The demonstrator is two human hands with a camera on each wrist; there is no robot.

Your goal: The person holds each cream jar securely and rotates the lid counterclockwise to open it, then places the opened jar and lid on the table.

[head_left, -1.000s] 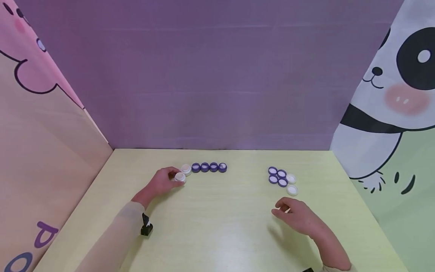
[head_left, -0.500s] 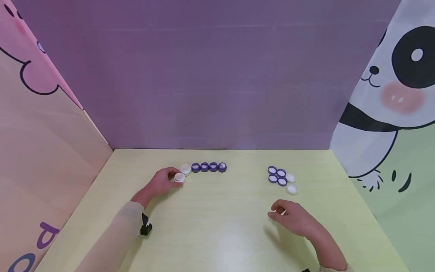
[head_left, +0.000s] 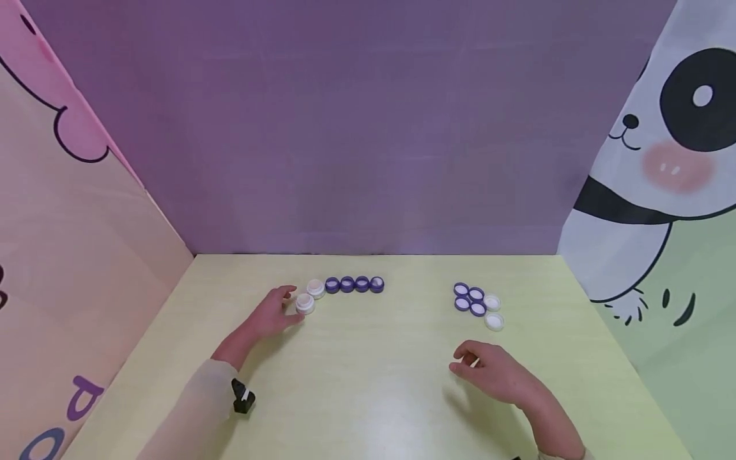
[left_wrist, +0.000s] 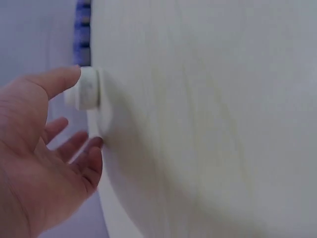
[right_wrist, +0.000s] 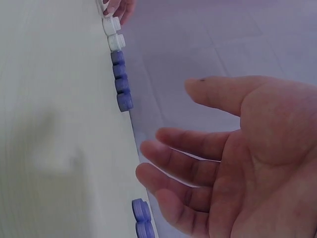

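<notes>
My left hand (head_left: 275, 313) is spread beside a small round white jar (head_left: 305, 303) at the left of the table, thumb and fingers apart. In the left wrist view the thumb tip overlaps the edge of a white jar (left_wrist: 88, 88), and the other fingers curl loosely with nothing in them. A second white jar (head_left: 315, 289) stands just behind, at the end of a row of several purple jars (head_left: 347, 284). My right hand (head_left: 489, 370) hovers over the table with loosely bent, empty fingers. Beyond it lie several purple-rimmed round lids (head_left: 476, 294) and two white lids (head_left: 494, 321).
A pale wooden table (head_left: 368, 383) carries everything. A purple cloth wall (head_left: 368, 128) closes off its back edge. Printed side panels stand at left and right, the right one with a panda (head_left: 684, 128).
My left hand's fingers have opened from around the near white jar and drawn back slightly left; the jar stays put. My right hand has drifted a little left and down.
</notes>
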